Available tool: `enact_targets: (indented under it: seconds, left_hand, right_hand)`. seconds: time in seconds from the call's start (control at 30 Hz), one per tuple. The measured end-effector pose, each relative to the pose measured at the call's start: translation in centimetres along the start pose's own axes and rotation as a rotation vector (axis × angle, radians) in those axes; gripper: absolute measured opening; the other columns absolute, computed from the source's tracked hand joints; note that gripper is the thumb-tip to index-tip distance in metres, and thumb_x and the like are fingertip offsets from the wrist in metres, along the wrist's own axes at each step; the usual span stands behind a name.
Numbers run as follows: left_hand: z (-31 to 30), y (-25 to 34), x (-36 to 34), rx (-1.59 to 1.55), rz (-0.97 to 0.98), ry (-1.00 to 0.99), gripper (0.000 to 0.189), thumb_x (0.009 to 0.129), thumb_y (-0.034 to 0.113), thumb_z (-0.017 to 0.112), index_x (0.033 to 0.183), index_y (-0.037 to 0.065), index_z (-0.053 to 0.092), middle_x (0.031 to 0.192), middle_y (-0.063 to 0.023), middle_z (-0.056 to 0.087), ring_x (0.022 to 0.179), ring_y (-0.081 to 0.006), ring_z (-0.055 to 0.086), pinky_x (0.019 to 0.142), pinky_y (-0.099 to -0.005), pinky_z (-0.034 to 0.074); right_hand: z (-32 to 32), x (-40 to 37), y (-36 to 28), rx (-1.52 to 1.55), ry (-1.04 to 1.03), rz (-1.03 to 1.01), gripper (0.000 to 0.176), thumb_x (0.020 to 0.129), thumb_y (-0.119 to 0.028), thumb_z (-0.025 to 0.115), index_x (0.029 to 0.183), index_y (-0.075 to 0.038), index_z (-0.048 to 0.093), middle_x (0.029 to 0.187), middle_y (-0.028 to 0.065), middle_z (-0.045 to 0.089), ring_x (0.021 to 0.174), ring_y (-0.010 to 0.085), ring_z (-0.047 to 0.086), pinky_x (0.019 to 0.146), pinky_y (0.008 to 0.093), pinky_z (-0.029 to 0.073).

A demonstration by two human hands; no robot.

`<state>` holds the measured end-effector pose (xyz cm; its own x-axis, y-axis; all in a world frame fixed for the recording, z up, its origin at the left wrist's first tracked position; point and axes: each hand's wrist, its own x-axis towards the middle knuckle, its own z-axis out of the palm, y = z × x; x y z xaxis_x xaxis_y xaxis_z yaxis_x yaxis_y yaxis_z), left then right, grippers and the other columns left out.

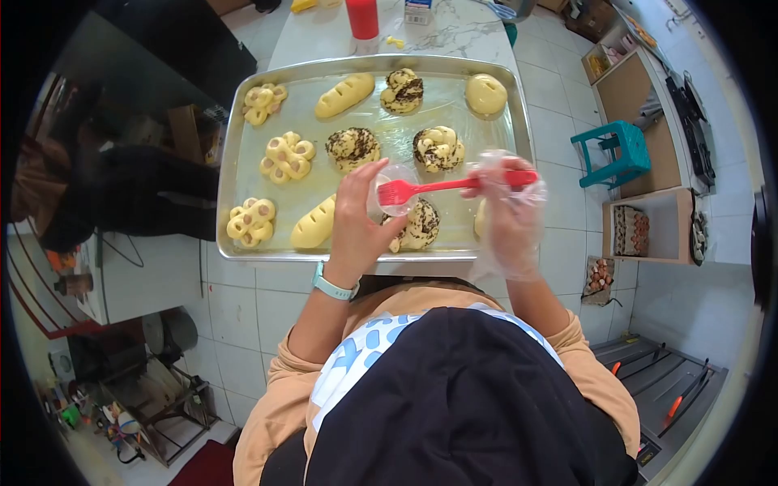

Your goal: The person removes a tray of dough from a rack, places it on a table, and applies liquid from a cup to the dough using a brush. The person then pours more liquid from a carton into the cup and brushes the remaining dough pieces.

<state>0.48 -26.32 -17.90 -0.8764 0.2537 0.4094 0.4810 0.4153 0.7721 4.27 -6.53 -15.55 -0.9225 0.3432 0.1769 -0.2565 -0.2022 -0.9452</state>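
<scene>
My left hand [356, 219] curls around a small clear cup [392, 173] above the tray. In my right hand [512, 215], which wears a clear plastic glove, is a red pastry brush [444, 185] with its bristles at the cup. Below both hands lies a large metal baking tray [230, 174] bearing shaped dough. Flower-shaped dough [288, 158] with pinkish round slices is on the left. A scored oval roll [344, 95], several knots with dark sprinkles [353, 149] and a round bun [486, 95] lie farther right. My right hand partly hides another pale piece.
The marble-patterned table [474, 40] holds a red cup [363, 19] and a small carton [418, 11] beyond the tray. A teal stool [616, 154] stands on the tiled floor to the right, near shelves with egg trays [630, 231]. Dark cabinets stand left.
</scene>
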Motion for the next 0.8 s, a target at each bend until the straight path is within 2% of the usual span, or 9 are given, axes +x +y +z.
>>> enact_targets:
  seconds: [0.1, 0.2, 0.37, 0.5, 0.6, 0.67, 0.8]
  left_hand:
    - [-1.5, -0.7, -0.3, 0.007, -0.081, 0.054, 0.07, 0.063, 0.006, 0.077, 0.128, 0.007, 0.052, 0.123, -0.015, 0.055, 0.116, -0.0326, 0.052, 0.101, -0.0415, 0.042]
    - [-2.9, -2.0, -0.8, 0.055, -0.114, 0.097, 0.068, 0.063, 0.006, 0.077, 0.127, 0.006, 0.053, 0.121, -0.0144, 0.057, 0.115, -0.0318, 0.053, 0.099, -0.0406, 0.043]
    - [-4.3, -2.7, -0.8, 0.067, -0.134, 0.168, 0.068, 0.063, 0.005, 0.077, 0.126, 0.005, 0.053, 0.118, -0.0141, 0.058, 0.111, -0.0311, 0.056, 0.097, -0.0395, 0.044]
    - [-4.5, -2.8, -1.1, 0.051, -0.136, 0.17, 0.069, 0.062, 0.005, 0.078, 0.126, 0.005, 0.053, 0.118, -0.0144, 0.058, 0.11, -0.0304, 0.057, 0.096, -0.0389, 0.045]
    - [-4.3, -2.9, -0.9, 0.038, -0.135, 0.154, 0.069, 0.062, 0.005, 0.079, 0.126, 0.005, 0.053, 0.118, -0.0143, 0.058, 0.11, -0.03, 0.057, 0.096, -0.0388, 0.045]
    - [-4.4, -2.9, -1.1, 0.032, -0.147, 0.152, 0.069, 0.063, 0.006, 0.079, 0.126, 0.005, 0.053, 0.118, -0.0142, 0.058, 0.111, -0.03, 0.057, 0.096, -0.0387, 0.045]
    - [-4.5, -3.5, -1.0, 0.016, -0.138, 0.143, 0.069, 0.063, 0.006, 0.079, 0.127, 0.005, 0.053, 0.119, -0.014, 0.058, 0.11, -0.0296, 0.057, 0.096, -0.0383, 0.045]
  right_hand:
    - [-1.4, -0.2, -0.8, 0.062, 0.058, -0.035, 0.014, 0.097, -0.012, 0.056, 0.107, -0.002, 0.052, 0.09, 0.0111, 0.064, 0.077, 0.0169, 0.064, 0.069, 0.0271, 0.053]
    - [-2.2, -0.2, 0.0, 0.113, 0.051, -0.014, 0.016, 0.094, -0.005, 0.059, 0.107, -0.001, 0.05, 0.09, 0.0104, 0.063, 0.075, 0.0164, 0.063, 0.071, 0.0289, 0.054]
    - [-1.4, -1.0, 2.6, -0.026, -0.001, 0.098, 0.012, 0.093, -0.008, 0.061, 0.1, -0.001, 0.054, 0.09, 0.0084, 0.062, 0.078, 0.0144, 0.061, 0.07, 0.0292, 0.053]
    - [0.0, -0.6, 1.5, 0.036, -0.076, 0.054, 0.01, 0.093, -0.009, 0.062, 0.094, 0.0, 0.056, 0.089, 0.0075, 0.062, 0.078, 0.0142, 0.061, 0.07, 0.0287, 0.053]
    - [-0.1, 0.0, 1.7, -0.091, -0.126, 0.096, 0.01, 0.092, -0.008, 0.063, 0.091, 0.0, 0.058, 0.088, 0.0067, 0.062, 0.076, 0.0143, 0.061, 0.07, 0.0281, 0.052]
    - [-0.9, 0.4, 1.4, -0.075, 0.0, 0.009, 0.011, 0.093, -0.009, 0.063, 0.093, 0.0, 0.058, 0.087, 0.0067, 0.062, 0.074, 0.0136, 0.06, 0.07, 0.0267, 0.051]
    - [-2.6, 0.0, 1.5, -0.17, 0.139, 0.023, 0.012, 0.094, -0.011, 0.061, 0.094, 0.0, 0.057, 0.086, 0.0074, 0.062, 0.071, 0.013, 0.06, 0.069, 0.025, 0.05]
